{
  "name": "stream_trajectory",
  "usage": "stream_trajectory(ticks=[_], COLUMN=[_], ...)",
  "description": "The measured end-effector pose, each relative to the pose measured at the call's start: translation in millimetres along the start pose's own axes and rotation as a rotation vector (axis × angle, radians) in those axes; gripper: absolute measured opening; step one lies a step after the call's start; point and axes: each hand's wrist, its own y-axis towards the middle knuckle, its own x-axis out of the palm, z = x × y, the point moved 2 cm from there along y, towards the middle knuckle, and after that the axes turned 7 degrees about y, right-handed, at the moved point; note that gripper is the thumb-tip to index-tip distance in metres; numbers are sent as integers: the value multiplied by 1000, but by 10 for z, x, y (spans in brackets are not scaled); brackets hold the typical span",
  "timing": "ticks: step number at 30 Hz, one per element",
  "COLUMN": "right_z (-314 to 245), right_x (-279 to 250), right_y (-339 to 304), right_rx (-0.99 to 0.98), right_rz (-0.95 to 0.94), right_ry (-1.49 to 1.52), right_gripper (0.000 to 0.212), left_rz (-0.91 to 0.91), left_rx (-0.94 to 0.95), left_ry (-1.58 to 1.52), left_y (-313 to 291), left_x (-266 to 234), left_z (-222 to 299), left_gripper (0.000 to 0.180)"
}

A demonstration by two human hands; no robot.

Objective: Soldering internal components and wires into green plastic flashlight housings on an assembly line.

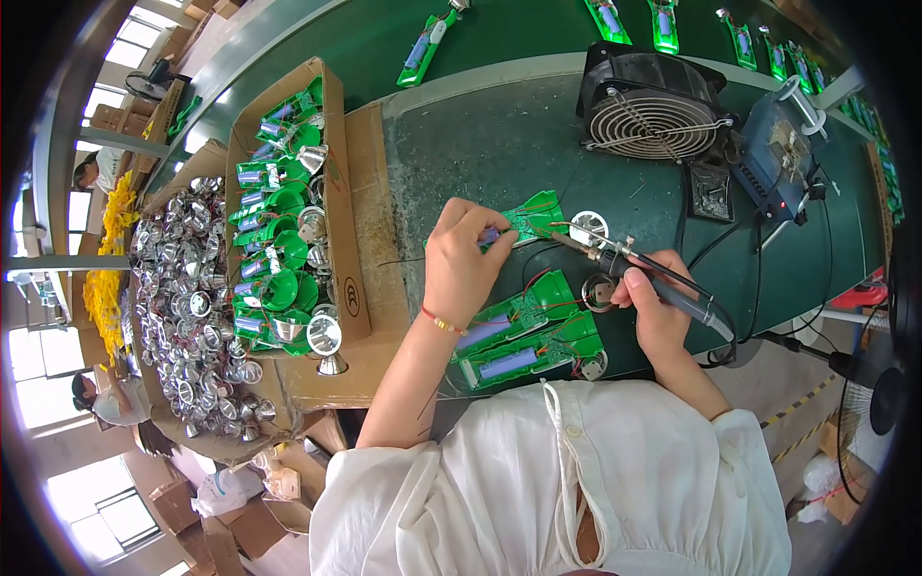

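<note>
My left hand (459, 257) pinches a green flashlight housing (544, 213) that holds a blue battery and a small circuit board. My right hand (663, 317) grips a soldering iron (690, 303) with a thin metal tube along it. The iron's tip is over the housing's wide end, close to my left fingertips; whether it touches cannot be told. Beside that end lies a silver reflector (589, 228). Nearer to me, two more green housings (547, 288) with batteries and wires lie side by side, and another round reflector (600, 292) sits under my right hand.
At left stand a cardboard box (336, 192) of green housings and a heap of silver reflectors (197, 298). A black fan (653, 115) with a wire grille, a small tray (711, 192) and a blue soldering station (783, 158) occupy the far right. More housings (423, 48) lie beyond a rail.
</note>
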Motion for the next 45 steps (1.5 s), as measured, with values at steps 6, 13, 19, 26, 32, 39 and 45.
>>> stream_trajectory(ticks=[6, 13, 19, 26, 32, 39, 45], right_z=[-69, -56, -65, -85, -91, -67, -55], right_x=[-82, 19, 4, 8, -4, 49, 58], right_y=[7, 58, 46, 71, 83, 107, 144], right_rx=[-26, 0, 18, 24, 24, 22, 15], right_rz=[-9, -67, -58, -61, -62, -73, -102], right_ry=[19, 13, -28, -35, -41, -68, -62], right_gripper=[14, 13, 14, 15, 16, 16, 16], left_rz=[94, 215, 200, 117, 4, 93, 36], left_rx=[-38, 315, 107, 575, 570, 344, 236], left_ry=[64, 207, 31, 426, 314, 262, 263], left_y=[-587, -234, -171, -212, -220, -67, -71], left_x=[-343, -391, -155, -272, -254, -66, 3], left_z=[-84, -1, -110, -31, -39, 11, 31], left_gripper=[12, 19, 19, 24, 20, 12, 7])
